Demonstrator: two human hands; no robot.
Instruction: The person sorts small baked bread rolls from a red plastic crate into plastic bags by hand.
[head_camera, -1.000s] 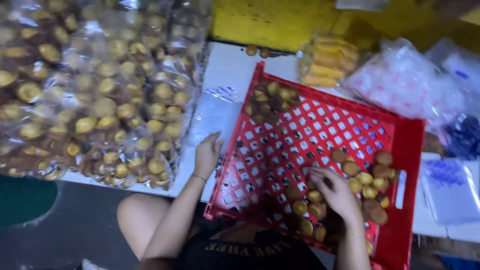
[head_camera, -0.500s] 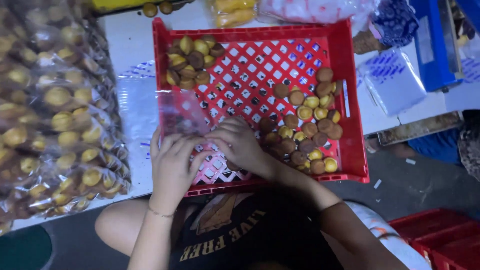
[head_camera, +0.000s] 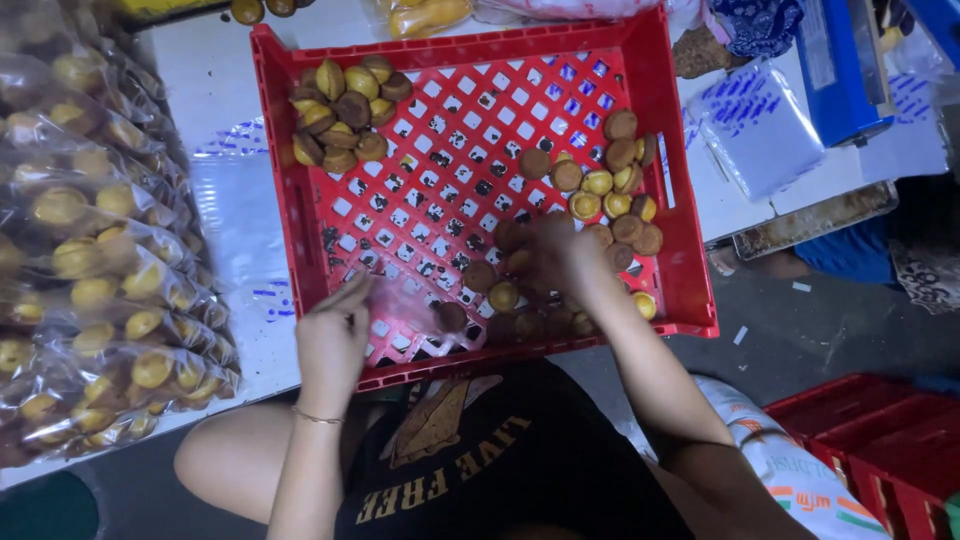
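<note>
Holding a small clear plastic bag (head_camera: 400, 305) by its mouth, the left hand (head_camera: 333, 340) sits at the near left corner of the red plastic crate (head_camera: 300, 215); fingers are pinched on the film, and one brown round pastry (head_camera: 450, 316) shows through the bag's lower end.

Right hand (head_camera: 555, 262): palm down inside the crate, near its front right, fingers curled over a cluster of small round pastries (head_camera: 610, 200). Whether it actually grips one, or only rests on them, cannot be told; the fingertips are hidden among the pieces.

Crate: lattice floor, resting on a white table (head_camera: 215, 90), its near edge overhanging toward the person's lap. Contents in two groups:
- far left corner, a heap of yellow and brown pastries (head_camera: 342, 112);
- right half, the larger cluster, running from mid-crate down to the front wall beneath the right hand.

Left of the crate: a stack of filled clear bags (head_camera: 95, 250), each packed with the same yellow pastries, covering the table's left side. Just beside the crate, flat empty bags (head_camera: 235, 220) lie on the tabletop.

Right of the crate: a pile of white printed bags (head_camera: 765, 130), a blue machine (head_camera: 840, 65), and a metal tray (head_camera: 815, 220) at the table edge. More red crates (head_camera: 880, 440) stand on the floor at lower right.
</note>
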